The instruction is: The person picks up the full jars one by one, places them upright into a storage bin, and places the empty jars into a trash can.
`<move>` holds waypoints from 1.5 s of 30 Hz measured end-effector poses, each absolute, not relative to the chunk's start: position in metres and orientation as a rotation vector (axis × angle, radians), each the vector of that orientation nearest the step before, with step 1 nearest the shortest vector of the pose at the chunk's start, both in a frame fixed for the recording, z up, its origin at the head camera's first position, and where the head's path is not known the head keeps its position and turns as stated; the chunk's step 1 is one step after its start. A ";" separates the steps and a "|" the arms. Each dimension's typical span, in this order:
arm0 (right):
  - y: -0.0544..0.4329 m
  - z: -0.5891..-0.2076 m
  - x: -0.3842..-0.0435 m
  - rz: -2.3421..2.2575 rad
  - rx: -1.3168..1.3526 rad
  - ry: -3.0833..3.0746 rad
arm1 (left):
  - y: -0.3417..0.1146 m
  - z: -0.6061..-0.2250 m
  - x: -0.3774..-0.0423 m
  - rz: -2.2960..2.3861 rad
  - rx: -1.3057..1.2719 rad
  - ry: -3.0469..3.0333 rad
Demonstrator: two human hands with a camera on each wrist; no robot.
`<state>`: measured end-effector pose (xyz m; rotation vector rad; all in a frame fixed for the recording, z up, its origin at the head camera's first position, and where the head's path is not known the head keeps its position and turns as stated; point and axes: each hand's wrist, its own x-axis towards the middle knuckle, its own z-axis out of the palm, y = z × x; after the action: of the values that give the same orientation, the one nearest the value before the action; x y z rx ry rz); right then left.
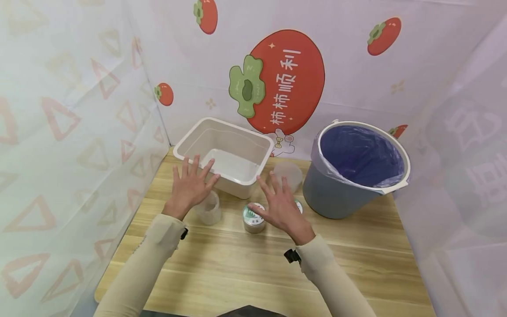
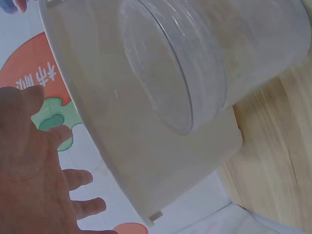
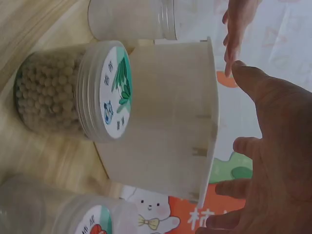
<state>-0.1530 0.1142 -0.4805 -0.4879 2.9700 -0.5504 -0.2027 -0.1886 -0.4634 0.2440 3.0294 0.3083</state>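
L grip [image 1: 190,186] nr tub [image 1: 237,189]; R grip [image 1: 281,208] nr jar [image 3: 73,91].

In the head view, the right hand [image 1: 282,207] hid most of a jar [image 1: 299,206] beneath it; lettering on the lidded jar [image 1: 254,224] under its thumb was too small to read. The left hand [image 1: 189,188] partly covered a clear container [image 1: 211,214].

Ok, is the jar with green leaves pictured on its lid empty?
No, the right wrist view shows many small round balls inside the jar.
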 end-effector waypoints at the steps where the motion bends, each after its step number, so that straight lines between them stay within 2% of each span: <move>1: 0.113 -0.481 -0.152 -0.546 -0.490 2.964 | -0.190 -0.464 -0.203 0.313 0.242 3.030; 19: 0.097 -0.507 -0.134 -0.595 -0.627 2.907 | -0.210 -0.474 -0.214 0.368 0.161 3.000; 31: 0.089 -0.538 -0.131 -0.504 -0.764 2.960 | -0.215 -0.478 -0.215 0.413 0.156 2.974; 45: 0.084 -0.554 -0.129 -0.618 -0.679 2.925 | -0.214 -0.482 -0.217 0.405 0.148 2.985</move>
<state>-0.1287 0.0838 -0.5544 -0.6787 2.9249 -0.6182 -0.2174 -0.2138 -0.4818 0.1485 2.9848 0.4052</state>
